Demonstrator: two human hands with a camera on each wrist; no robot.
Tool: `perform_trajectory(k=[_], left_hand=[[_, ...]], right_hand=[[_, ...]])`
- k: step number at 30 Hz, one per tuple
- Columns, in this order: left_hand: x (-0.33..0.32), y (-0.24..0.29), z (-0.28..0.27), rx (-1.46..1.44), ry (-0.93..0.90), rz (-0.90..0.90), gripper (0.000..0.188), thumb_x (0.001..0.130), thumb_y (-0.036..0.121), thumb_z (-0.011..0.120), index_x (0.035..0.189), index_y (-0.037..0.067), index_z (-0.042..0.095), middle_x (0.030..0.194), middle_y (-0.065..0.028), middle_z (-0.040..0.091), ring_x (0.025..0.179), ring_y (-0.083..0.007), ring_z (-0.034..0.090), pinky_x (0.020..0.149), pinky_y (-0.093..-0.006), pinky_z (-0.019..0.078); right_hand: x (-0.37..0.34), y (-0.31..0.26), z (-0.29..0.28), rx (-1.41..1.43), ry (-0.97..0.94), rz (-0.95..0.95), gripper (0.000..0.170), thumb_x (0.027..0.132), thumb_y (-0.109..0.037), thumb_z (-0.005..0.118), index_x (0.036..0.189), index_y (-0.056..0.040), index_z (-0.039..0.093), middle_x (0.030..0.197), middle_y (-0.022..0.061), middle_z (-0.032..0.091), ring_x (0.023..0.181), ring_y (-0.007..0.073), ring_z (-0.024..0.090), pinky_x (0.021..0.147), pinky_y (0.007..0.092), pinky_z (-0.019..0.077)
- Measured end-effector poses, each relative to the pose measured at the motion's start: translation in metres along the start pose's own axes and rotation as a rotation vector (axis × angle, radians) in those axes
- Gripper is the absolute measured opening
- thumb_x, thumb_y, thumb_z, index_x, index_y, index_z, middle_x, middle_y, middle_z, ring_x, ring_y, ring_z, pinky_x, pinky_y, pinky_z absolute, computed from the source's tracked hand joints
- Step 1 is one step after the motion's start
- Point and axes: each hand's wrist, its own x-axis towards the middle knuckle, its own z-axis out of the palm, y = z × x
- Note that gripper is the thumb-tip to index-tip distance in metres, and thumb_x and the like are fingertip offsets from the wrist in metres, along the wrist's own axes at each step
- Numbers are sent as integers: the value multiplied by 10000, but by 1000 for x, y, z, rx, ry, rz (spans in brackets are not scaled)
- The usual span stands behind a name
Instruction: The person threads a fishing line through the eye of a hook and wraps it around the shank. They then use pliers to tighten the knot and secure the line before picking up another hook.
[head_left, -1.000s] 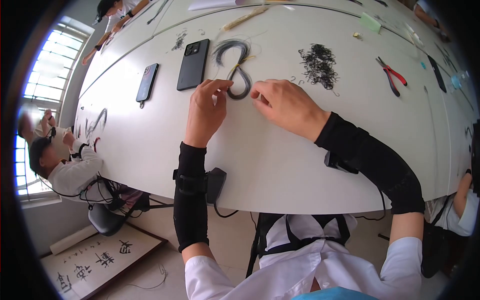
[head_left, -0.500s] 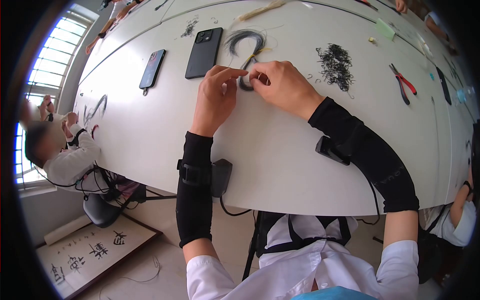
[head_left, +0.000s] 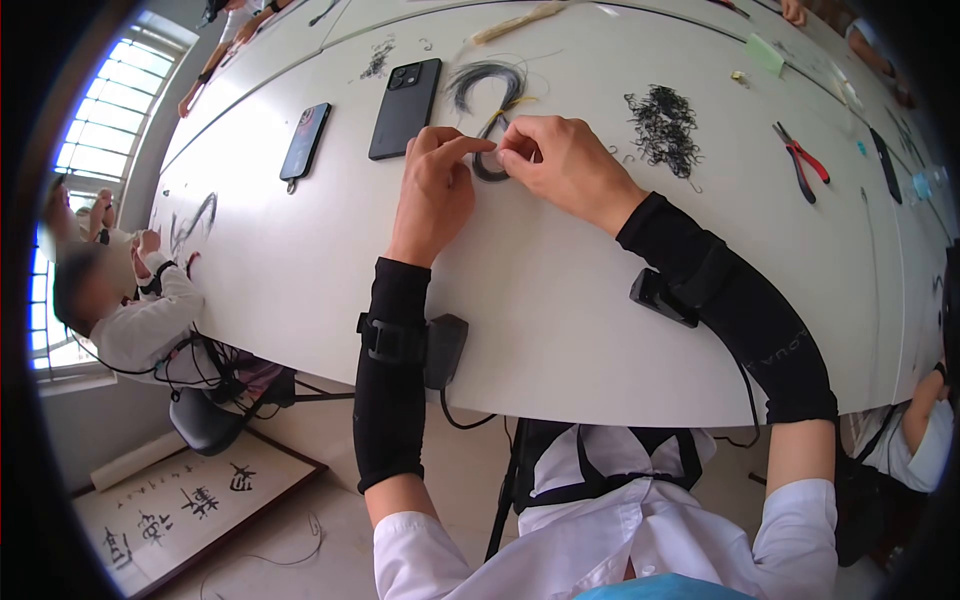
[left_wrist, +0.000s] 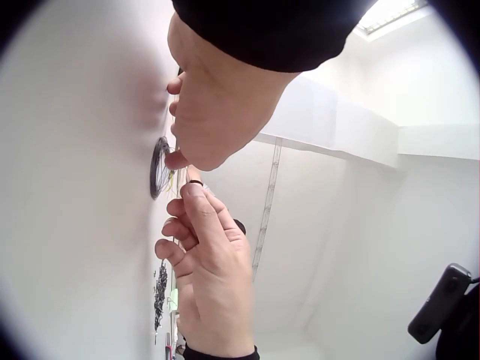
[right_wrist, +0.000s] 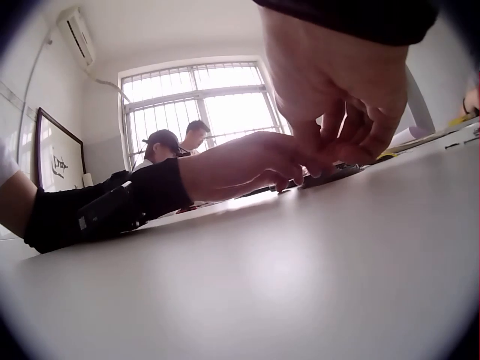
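In the head view my left hand and right hand meet fingertip to fingertip above the table. The right thumb and index finger pinch a small dark hook, seen in the left wrist view. The left index finger reaches across to it, its thumb bent below; what the left fingers hold I cannot tell. Just beyond, a looped bundle of dark grey strands lies bound with a yellow tie. The fingers overlap its near loop. A pile of black hooks lies right of the hands.
A large dark phone and a smaller phone lie left of the bundle. Red-handled pliers lie at the right. Farther back are a pale strand bundle and a green paper. Another person sits at left.
My hands were a little apart a second ago; the right fingertips have come in to meet the left. The head view has shifted slightly. The bundle and hook pile stay in place.
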Motion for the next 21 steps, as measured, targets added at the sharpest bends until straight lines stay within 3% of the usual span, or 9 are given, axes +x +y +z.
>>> perform_trajectory(k=[5, 11, 14, 16, 19, 20, 21], left_hand=[[22, -9, 2, 164, -37, 71, 241, 895, 32, 566, 1007, 83, 773, 1075, -148, 640, 1093, -337, 551, 944, -420, 470], [29, -8, 15, 182, 26, 2, 204, 930, 193, 634, 1019, 70, 770, 1082, -167, 646, 1072, -353, 541, 969, -430, 445], [29, -8, 16, 196, 47, -6, 205, 940, 209, 642, 1021, 69, 767, 1080, -160, 647, 1068, -352, 537, 965, -426, 443], [28, -7, 15, 186, 53, -12, 206, 942, 218, 647, 1022, 70, 766, 1078, -156, 648, 1070, -351, 536, 963, -427, 443], [27, -8, 17, 163, 58, -32, 197, 946, 217, 651, 1018, 74, 765, 1077, -149, 650, 1075, -347, 534, 961, -421, 443], [28, -8, 17, 154, 57, -37, 192, 948, 214, 651, 1016, 75, 764, 1078, -146, 651, 1077, -346, 534, 961, -418, 443], [29, -6, 16, 132, 82, -32, 185, 949, 207, 650, 1015, 78, 765, 1081, -142, 654, 1085, -343, 535, 963, -414, 441]], right_hand=[[-5, 2, 1, -66, 14, -77, 124, 886, -142, 668, 896, -19, 674, 824, 144, 708, 770, 328, 694, 757, 401, 555], [-33, -24, -15, -91, -87, -129, 91, 880, -122, 669, 881, -31, 663, 900, 132, 653, 838, 333, 668, 791, 403, 543], [-64, -44, -35, -67, -41, -385, 83, 878, -97, 663, 884, -18, 636, 884, 122, 625, 836, 321, 649, 805, 396, 533], [-85, -65, -61, 29, -116, -360, 76, 879, -81, 653, 893, -15, 619, 863, 119, 614, 817, 304, 632, 810, 378, 521], [-108, -86, -114, 180, -148, -165, 66, 885, -63, 629, 907, -13, 593, 827, 99, 598, 782, 239, 608, 820, 335, 494], [-112, -80, -128, 186, -58, -156, 67, 912, -81, 621, 918, -21, 593, 817, 50, 599, 766, 157, 596, 797, 302, 489], [-116, -87, -138, 340, 63, 41, 93, 951, -112, 600, 942, -20, 588, 825, 8, 582, 750, 97, 569, 761, 262, 480]])
